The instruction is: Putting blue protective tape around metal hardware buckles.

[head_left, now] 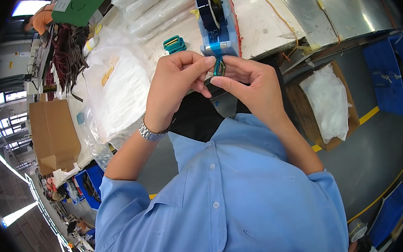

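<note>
In front of my chest both hands meet at a small metal buckle (219,70) with teal tape on it. The teal tape strip (217,49) runs down to it from a light blue tape dispenser (227,25). My left hand (179,74), with a metal watch on its wrist, is closed, thumb and forefinger pinching at the buckle's left edge. My right hand (256,85) grips it from the right, fingers behind and thumb below. Left of the dispenser lies a stack of gold buckles wrapped in teal tape (175,44).
Gold buckles (107,76) lie on white plastic packing (118,98) at the left. Clear plastic bags (147,8) lie behind. A cardboard box (324,105) with white bags and a blue bin (392,72) stand to the right. A brown carton (55,136) is at far left.
</note>
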Available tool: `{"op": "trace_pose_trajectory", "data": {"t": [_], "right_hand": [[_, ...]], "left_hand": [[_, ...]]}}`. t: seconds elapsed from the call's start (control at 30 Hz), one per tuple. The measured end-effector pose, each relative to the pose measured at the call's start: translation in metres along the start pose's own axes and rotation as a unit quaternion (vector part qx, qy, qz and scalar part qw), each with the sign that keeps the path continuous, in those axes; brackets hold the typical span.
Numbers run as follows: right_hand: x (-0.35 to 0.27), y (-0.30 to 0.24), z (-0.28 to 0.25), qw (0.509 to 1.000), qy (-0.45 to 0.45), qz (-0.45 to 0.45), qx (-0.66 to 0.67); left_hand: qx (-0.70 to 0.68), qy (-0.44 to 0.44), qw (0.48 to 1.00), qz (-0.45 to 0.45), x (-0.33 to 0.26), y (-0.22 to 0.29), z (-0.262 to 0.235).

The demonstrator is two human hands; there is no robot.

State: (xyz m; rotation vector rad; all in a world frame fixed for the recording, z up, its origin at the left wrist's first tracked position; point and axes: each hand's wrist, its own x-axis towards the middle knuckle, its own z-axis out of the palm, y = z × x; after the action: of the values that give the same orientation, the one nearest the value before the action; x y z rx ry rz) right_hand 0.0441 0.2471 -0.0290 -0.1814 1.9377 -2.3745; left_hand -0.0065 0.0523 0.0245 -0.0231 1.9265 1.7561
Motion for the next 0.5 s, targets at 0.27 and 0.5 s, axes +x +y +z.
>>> {"op": "trace_pose_trajectory", "data": {"t": [0.27, 0.5], "right_hand": [[-0.001, -0.011, 0.015, 0.997, 0.045, 0.015, 0.064], [-0.011, 0.026, 0.009, 0.995, 0.062, 0.072, 0.03]], "left_hand": [[0.352, 0.145, 0.838, 0.392, -0.031, -0.028, 0.026], [0.407, 0.139, 0.807, 0.404, -0.017, -0.052, 0.025]]}}
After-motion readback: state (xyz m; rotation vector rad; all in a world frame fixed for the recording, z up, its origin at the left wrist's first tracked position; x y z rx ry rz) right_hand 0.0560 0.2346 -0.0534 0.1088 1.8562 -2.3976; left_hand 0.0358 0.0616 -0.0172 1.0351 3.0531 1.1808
